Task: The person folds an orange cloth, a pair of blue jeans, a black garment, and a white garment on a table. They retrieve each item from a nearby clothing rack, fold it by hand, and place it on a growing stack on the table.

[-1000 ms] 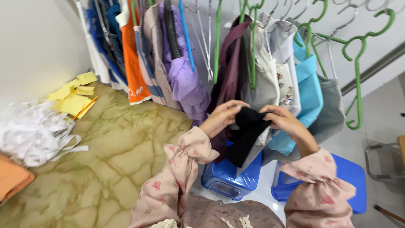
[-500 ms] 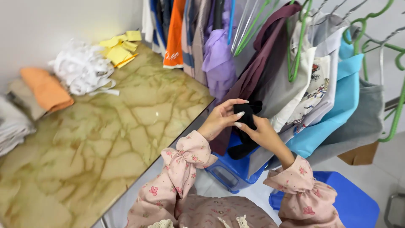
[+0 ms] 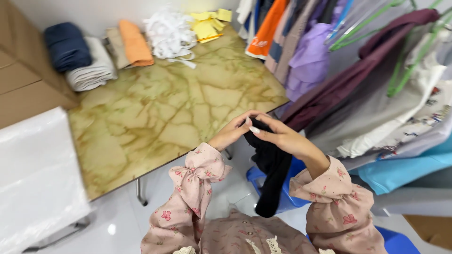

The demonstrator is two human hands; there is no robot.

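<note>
beside the marble bench edge now, away from the hanging clothes; my left hand and right hand stay pinched together on the black garment, drooping over the blue stool, so handling goes on.

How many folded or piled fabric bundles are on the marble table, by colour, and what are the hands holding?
Navy roll: 1
Grey-white roll: 1
Beige bundle: 1
Orange bundle: 1
White pile: 1
Yellow pile: 1
Total on the table: 6
Left hand and right hand hold 1 black cloth, off the table.
</note>
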